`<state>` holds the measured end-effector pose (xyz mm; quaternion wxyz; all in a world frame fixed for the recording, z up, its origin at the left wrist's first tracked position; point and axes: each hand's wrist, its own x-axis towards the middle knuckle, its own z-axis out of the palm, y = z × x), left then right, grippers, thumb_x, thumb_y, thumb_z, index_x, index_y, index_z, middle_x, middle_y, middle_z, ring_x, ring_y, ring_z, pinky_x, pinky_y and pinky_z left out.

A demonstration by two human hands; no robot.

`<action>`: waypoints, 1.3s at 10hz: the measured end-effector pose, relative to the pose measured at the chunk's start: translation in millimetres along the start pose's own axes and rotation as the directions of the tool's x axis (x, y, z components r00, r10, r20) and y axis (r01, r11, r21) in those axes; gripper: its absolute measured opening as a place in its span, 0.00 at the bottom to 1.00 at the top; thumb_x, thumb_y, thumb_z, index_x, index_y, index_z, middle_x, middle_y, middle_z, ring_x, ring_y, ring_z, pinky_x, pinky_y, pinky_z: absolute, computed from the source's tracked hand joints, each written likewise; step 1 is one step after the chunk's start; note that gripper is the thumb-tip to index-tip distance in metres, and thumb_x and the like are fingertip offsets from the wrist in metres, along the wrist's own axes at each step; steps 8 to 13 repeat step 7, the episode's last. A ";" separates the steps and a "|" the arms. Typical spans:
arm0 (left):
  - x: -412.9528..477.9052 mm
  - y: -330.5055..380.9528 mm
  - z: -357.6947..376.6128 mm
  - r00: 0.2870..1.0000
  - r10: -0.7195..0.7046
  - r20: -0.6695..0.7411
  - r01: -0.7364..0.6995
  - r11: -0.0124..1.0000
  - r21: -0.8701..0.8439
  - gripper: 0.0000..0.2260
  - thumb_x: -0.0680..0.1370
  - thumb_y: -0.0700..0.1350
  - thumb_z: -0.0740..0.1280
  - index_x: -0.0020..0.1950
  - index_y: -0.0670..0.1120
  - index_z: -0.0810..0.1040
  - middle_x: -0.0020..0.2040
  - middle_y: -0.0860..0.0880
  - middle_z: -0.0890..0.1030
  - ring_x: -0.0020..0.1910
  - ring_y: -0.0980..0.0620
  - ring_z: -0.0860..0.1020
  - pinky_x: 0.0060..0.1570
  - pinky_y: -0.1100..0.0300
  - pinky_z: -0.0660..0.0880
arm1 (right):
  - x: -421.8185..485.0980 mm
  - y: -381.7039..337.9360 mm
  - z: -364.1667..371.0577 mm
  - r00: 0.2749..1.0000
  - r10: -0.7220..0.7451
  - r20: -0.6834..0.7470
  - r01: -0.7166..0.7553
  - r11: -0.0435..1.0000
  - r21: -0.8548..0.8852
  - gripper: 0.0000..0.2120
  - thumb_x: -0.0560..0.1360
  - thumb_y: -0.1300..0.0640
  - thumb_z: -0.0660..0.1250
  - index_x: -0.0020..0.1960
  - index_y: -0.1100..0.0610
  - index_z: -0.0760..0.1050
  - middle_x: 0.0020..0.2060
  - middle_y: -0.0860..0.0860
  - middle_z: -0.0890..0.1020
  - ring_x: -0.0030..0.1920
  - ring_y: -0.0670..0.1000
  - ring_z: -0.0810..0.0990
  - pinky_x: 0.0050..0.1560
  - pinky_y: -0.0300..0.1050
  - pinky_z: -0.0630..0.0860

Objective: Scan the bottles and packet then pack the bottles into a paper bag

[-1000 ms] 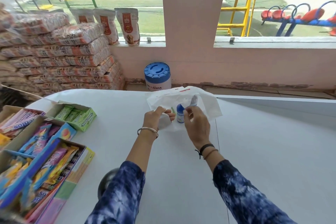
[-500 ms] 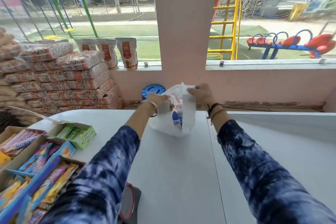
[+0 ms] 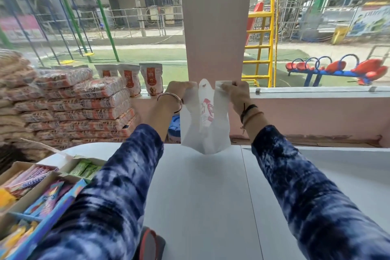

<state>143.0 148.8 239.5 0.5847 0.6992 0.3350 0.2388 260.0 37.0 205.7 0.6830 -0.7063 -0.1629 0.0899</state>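
A white paper bag (image 3: 205, 124) with a red print and a cut-out handle hangs upright above the far edge of the white table (image 3: 200, 196). My left hand (image 3: 179, 91) grips its top left corner and my right hand (image 3: 235, 93) grips its top right corner. Both arms are stretched forward. The bag's bottom hovers just above the tabletop. No bottle shows from outside the bag; what it holds is hidden.
Open cardboard boxes of sweets (image 3: 38, 192) and green packets (image 3: 84, 169) line the table's left side. A dark scanner (image 3: 150, 245) lies near the front edge. Stacked sacks (image 3: 69, 107), pouches (image 3: 150, 79) on the sill and a blue-lidded drum (image 3: 174, 129) stand behind the table.
Both hands have lifted the bag up off the table and forward, holding it by its top. The blue-capped bottles seen at the bag's mouth earlier are no longer visible.
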 end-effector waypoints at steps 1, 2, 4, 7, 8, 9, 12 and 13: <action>-19.5 -34.7 13.0 0.997 -0.059 -0.055 0.063 0.995 0.073 0.14 0.75 0.52 0.66 0.51 0.41 0.75 0.46 0.42 0.78 0.46 0.45 0.76 0.51 0.52 0.74 | -28.4 26.9 -5.3 0.999 -0.001 -0.036 -0.001 0.999 -0.044 0.16 0.71 0.59 0.70 0.56 0.60 0.69 0.48 0.55 0.76 0.47 0.54 0.77 0.50 0.50 0.78; -40.9 -86.7 26.4 0.993 -0.100 -0.066 0.116 0.945 0.306 0.19 0.74 0.53 0.66 0.52 0.37 0.76 0.42 0.43 0.75 0.43 0.45 0.73 0.45 0.55 0.69 | -63.9 69.0 -13.6 1.000 0.000 0.010 0.003 0.957 -0.290 0.12 0.72 0.57 0.68 0.52 0.61 0.73 0.44 0.53 0.75 0.45 0.54 0.74 0.47 0.46 0.72; -103.2 -176.5 43.4 0.907 -0.419 0.034 0.316 0.732 0.603 0.19 0.74 0.38 0.65 0.64 0.35 0.70 0.62 0.38 0.76 0.61 0.39 0.75 0.55 0.53 0.73 | -135.8 160.2 -36.1 0.882 0.441 0.163 -0.212 0.682 -0.700 0.09 0.71 0.61 0.64 0.50 0.63 0.72 0.50 0.61 0.78 0.52 0.62 0.77 0.45 0.46 0.72; -122.1 -181.2 41.3 0.961 -0.274 -0.029 0.187 0.572 0.798 0.27 0.76 0.46 0.65 0.69 0.39 0.57 0.68 0.38 0.70 0.66 0.39 0.71 0.62 0.48 0.71 | -162.6 140.4 -40.9 0.961 0.252 0.110 -0.002 0.407 -0.913 0.15 0.76 0.59 0.59 0.62 0.62 0.69 0.62 0.60 0.73 0.61 0.61 0.73 0.58 0.52 0.72; -122.1 -181.2 41.3 0.961 -0.274 -0.029 0.187 0.572 0.798 0.27 0.76 0.46 0.65 0.69 0.39 0.57 0.68 0.38 0.70 0.66 0.39 0.71 0.62 0.48 0.71 | -162.6 140.4 -40.9 0.961 0.252 0.110 -0.002 0.407 -0.913 0.15 0.76 0.59 0.59 0.62 0.62 0.69 0.62 0.60 0.73 0.61 0.61 0.73 0.58 0.52 0.72; -122.1 -181.2 41.3 0.961 -0.274 -0.029 0.187 0.572 0.798 0.27 0.76 0.46 0.65 0.69 0.39 0.57 0.68 0.38 0.70 0.66 0.39 0.71 0.62 0.48 0.71 | -162.6 140.4 -40.9 0.961 0.252 0.110 -0.002 0.407 -0.913 0.15 0.76 0.59 0.59 0.62 0.62 0.69 0.62 0.60 0.73 0.61 0.61 0.73 0.58 0.52 0.72; -122.1 -181.2 41.3 0.961 -0.274 -0.029 0.187 0.572 0.798 0.27 0.76 0.46 0.65 0.69 0.39 0.57 0.68 0.38 0.70 0.66 0.39 0.71 0.62 0.48 0.71 | -162.6 140.4 -40.9 0.961 0.252 0.110 -0.002 0.407 -0.913 0.15 0.76 0.59 0.59 0.62 0.62 0.69 0.62 0.60 0.73 0.61 0.61 0.73 0.58 0.52 0.72; -122.1 -181.2 41.3 0.961 -0.274 -0.029 0.187 0.572 0.798 0.27 0.76 0.46 0.65 0.69 0.39 0.57 0.68 0.38 0.70 0.66 0.39 0.71 0.62 0.48 0.71 | -162.6 140.4 -40.9 0.961 0.252 0.110 -0.002 0.407 -0.913 0.15 0.76 0.59 0.59 0.62 0.62 0.69 0.62 0.60 0.73 0.61 0.61 0.73 0.58 0.52 0.72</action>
